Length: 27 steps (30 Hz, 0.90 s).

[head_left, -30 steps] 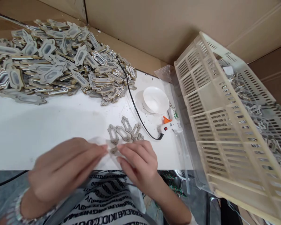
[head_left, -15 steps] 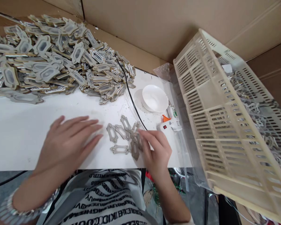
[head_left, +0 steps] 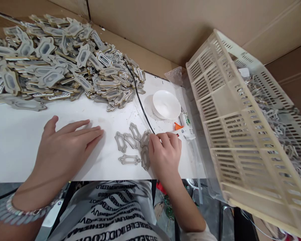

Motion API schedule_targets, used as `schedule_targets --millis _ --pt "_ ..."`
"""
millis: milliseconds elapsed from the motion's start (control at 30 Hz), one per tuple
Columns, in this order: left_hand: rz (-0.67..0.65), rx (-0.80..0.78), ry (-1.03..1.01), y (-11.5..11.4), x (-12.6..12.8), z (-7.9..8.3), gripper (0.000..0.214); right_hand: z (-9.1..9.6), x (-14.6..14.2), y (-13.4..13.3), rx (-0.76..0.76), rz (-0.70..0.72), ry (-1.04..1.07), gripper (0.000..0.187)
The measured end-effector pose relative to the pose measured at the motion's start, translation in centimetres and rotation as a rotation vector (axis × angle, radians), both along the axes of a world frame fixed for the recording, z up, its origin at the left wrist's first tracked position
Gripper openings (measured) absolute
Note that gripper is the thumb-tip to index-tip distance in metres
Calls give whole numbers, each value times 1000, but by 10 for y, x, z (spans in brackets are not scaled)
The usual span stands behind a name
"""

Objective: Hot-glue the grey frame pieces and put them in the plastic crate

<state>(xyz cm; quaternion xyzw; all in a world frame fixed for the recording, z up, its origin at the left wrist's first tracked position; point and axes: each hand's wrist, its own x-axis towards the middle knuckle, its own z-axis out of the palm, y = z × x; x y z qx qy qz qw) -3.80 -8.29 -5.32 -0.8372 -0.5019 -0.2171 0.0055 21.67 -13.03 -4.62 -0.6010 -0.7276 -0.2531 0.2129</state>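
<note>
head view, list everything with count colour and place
Table: one, white, middle
Frame-shaped pieces: uncountable, grey-brown, heaped far left
Loose frames: at least six, grey, table's front
Bowl: one, white, table's right
Glue gun: one, white and orange, near bowl, partly hidden
Cable: one on table, black, left of bowl
Crate: one, cream, far right
Small pieces: uncountable, mostly grey, inside crate
Cardboard: count unclear, brown, behind table
Shirt: one, white and black, bottom
Bracelets: count unclear, pale, left wrist
Left hand: one, spread over table
Right hand: one, curled beside the frames
</note>
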Motion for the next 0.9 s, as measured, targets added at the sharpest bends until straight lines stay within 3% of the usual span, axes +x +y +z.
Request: schedule_targets --millis 267,733,900 --pt "-4 58 23 2 1 1 38 2 -3 2 -39 7 -48 22" --pt "-18 -2 -6 3 1 6 32 0 6 -4 -243 107 129 12" --pt "49 1 -115 0 4 11 21 4 7 -10 -141 119 267 17"
